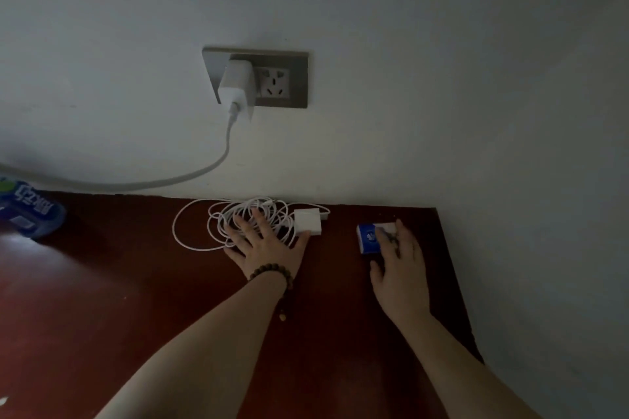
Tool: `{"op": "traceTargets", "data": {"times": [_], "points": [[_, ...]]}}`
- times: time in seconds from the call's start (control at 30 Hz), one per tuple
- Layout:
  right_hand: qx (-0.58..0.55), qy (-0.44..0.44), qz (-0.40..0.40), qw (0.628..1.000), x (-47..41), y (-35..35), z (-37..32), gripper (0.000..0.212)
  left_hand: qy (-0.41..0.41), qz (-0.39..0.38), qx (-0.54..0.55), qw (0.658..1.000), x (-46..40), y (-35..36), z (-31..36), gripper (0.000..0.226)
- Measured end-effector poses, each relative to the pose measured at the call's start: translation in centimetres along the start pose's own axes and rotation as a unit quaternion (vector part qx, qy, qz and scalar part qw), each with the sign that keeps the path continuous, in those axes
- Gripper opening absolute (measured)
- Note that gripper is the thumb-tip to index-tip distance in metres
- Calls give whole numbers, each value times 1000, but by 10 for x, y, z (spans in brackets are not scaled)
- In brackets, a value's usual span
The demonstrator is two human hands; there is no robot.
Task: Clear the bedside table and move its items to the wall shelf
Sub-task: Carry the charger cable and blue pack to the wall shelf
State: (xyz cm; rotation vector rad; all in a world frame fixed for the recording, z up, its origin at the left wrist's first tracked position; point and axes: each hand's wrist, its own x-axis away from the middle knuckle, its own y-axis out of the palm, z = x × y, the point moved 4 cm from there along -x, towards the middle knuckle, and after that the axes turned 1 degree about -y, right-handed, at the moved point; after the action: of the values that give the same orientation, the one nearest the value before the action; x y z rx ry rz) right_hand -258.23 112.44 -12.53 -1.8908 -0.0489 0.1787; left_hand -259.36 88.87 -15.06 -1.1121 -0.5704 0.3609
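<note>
A dark red bedside table (146, 282) stands against a white wall. On it lies a coiled white cable (218, 218) joined to a white charger block (308, 220). My left hand (269, 245), with a bead bracelet at the wrist, lies spread flat over the coil, thumb touching the block. To the right sits a small blue and white tissue pack (369, 237). My right hand (398, 265) rests on its right side, fingers curled over the pack, which stays on the table.
A wall socket (286, 78) holds a white adapter (236, 88) whose thick grey cable (153, 182) runs off to the left. A blue-labelled bottle (27, 211) lies at the table's far left. The table's right edge is near my right hand.
</note>
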Motion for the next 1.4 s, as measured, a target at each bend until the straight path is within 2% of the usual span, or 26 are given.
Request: {"op": "traceTargets", "data": {"times": [0.2, 0.43, 0.53, 0.7, 0.83, 0.97, 1.1, 1.27, 1.4], "points": [[61, -57, -97, 992, 11, 34, -28, 67, 42, 4, -44, 998, -7, 3, -14, 118], [89, 61, -146, 983, -36, 39, -36, 74, 63, 2, -81, 995, -10, 2, -20, 119], [94, 77, -154, 980, -42, 40, -38, 75, 62, -2, -101, 993, -11, 0, -20, 120], [77, 61, -143, 985, -40, 35, -39, 73, 78, -20, -135, 988, -10, -14, -19, 118], [54, 21, -152, 987, -34, 16, -37, 69, 115, -30, -146, 982, -3, -40, -19, 103], [40, -6, -128, 991, -15, -17, -48, 67, 161, 5, -120, 980, 24, -72, -22, 87], [18, -39, -72, 996, 12, -48, -73, 62, 183, 56, -85, 978, 60, -96, -33, 80], [-8, -54, -27, 998, 37, -62, -99, 58, 174, 98, -44, 979, 96, -108, -56, 79], [-35, -97, -29, 994, 49, -54, -128, 56, 113, 120, -7, 986, 113, -115, -91, 75]]}}
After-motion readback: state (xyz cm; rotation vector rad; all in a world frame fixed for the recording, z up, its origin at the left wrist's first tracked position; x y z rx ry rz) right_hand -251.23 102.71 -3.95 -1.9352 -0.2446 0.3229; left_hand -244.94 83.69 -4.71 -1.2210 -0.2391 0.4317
